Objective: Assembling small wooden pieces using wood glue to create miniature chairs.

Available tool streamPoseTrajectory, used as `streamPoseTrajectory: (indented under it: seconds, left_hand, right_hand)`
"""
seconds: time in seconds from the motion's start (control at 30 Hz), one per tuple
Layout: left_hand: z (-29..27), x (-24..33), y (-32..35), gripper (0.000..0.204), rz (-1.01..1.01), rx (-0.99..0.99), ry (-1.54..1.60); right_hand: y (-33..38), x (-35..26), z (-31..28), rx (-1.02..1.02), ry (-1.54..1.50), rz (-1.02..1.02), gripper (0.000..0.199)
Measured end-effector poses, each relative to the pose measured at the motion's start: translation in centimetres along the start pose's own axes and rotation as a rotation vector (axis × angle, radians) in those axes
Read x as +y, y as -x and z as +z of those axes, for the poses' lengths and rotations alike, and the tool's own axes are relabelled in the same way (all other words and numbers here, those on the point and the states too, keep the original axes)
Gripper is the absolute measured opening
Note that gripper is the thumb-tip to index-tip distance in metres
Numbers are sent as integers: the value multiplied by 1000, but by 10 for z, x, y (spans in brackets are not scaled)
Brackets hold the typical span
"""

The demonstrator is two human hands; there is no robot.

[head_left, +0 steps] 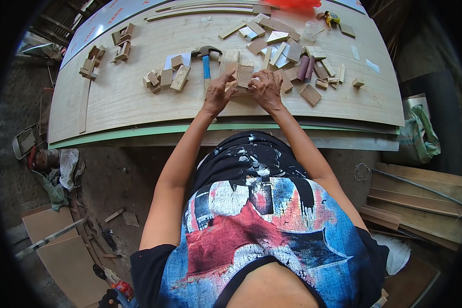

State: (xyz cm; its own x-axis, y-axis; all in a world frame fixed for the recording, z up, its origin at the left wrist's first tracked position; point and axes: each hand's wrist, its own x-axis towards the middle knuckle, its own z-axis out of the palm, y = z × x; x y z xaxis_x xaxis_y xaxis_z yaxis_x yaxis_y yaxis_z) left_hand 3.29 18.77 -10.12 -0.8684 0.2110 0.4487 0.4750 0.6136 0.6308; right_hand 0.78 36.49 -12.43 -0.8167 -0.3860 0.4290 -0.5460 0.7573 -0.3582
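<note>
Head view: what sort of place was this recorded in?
Probably a woodworking workshop: a claw hammer and a yellow tape measure lie among small wooden blocks on a broad work surface, with long boards lying off to the right.

Woodworking shop: hammer [206, 65], wood offcuts [310, 95], seemingly stacked planks [416, 201].

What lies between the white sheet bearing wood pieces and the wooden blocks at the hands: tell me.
A claw hammer with blue on its handle lies between the white sheet and the wooden blocks; the head view shows it.
</note>
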Motion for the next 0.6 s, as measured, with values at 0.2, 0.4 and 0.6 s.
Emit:
streamPoseTrajectory:
  seconds: [0.2, 0.4, 0.6]
  left_hand:
    - [1, 1, 1, 49, -52, 30, 26]
    - [3, 5, -3, 48, -92, 23, 31]
    - [2, 7, -5, 46, -106, 12, 29]
  right_hand:
    - [-1, 3, 1, -27, -13, -5, 12]
    - [0, 5, 2, -28, -19, -6, 12]
    - [-1, 3, -1, -40, -20, -8, 11]
